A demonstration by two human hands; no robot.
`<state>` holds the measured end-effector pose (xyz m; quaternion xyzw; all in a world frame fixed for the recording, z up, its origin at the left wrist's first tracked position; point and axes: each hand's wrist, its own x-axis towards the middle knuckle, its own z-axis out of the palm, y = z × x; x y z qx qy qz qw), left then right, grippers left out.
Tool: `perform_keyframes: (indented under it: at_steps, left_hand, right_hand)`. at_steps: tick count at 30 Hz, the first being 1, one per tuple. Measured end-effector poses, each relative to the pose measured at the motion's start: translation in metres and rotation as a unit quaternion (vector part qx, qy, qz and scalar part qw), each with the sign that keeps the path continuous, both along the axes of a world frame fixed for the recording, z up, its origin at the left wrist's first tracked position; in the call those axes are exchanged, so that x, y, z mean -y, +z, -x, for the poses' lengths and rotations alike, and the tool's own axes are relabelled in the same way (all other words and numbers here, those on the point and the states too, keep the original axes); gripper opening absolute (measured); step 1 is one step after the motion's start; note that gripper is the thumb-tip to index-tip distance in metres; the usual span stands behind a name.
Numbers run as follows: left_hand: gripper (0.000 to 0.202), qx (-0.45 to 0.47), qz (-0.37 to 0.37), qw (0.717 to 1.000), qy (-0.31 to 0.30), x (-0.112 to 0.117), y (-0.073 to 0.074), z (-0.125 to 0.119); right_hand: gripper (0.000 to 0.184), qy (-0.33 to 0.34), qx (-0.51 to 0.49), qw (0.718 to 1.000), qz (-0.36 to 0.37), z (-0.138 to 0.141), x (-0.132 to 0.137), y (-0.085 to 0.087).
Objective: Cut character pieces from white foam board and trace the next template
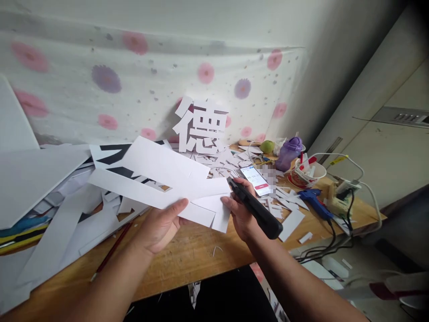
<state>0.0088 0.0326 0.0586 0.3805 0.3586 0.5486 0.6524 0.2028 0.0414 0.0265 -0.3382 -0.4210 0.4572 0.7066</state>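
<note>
My left hand [167, 223] grips the lower edge of a white foam board sheet [161, 167] that has shapes cut out of it. The sheet is raised and tilted over the table. A black utility knife [256, 208] lies in my right hand [239, 208], its handle slanting down to the right. The right thumb rests close to the sheet's right edge; whether it touches cannot be made out. Smaller white pieces overlap at the sheet's lower right corner. Behind, a cut-out white Chinese character [203, 127] stands against the flowered sheet on the wall.
White boards and offcuts [67, 214] pile up on the left. Scraps cover the table [201, 264] further back. To the right are a phone [256, 179], a purple bottle [288, 154], a paper tub [306, 174], a blue glue gun [315, 201] and cables. A red pencil [112, 250] lies at front left.
</note>
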Motion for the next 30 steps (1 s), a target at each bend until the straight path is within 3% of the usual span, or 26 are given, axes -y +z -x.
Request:
perform_keyframes:
  at_steps: [3, 7, 12, 18, 30]
  left_hand:
    - [0.054, -0.027, 0.007, 0.999, -0.026, -0.021, 0.0, 0.011]
    - [0.058, -0.018, -0.003, 1.0, 0.014, -0.041, -0.002, 0.022]
    - [0.053, 0.02, -0.001, 0.999, 0.043, -0.05, -0.01, 0.032]
    - [0.055, 0.023, 0.017, 0.999, 0.029, -0.049, -0.019, 0.036]
    - [0.038, 0.08, -0.05, 0.995, -0.039, -0.04, -0.016, 0.028]
  right_hand:
    - [0.055, 0.013, 0.009, 1.0, -0.02, 0.004, -0.024, 0.005]
    - [0.053, 0.066, 0.041, 0.997, -0.007, 0.012, -0.056, 0.01]
    - [0.053, 0.102, 0.016, 0.994, 0.037, 0.029, -0.082, 0.01]
    - [0.059, 0.113, -0.024, 0.989, 0.088, 0.037, -0.089, -0.003]
    - [0.057, 0.053, -0.012, 0.998, -0.012, 0.034, -0.085, -0.009]
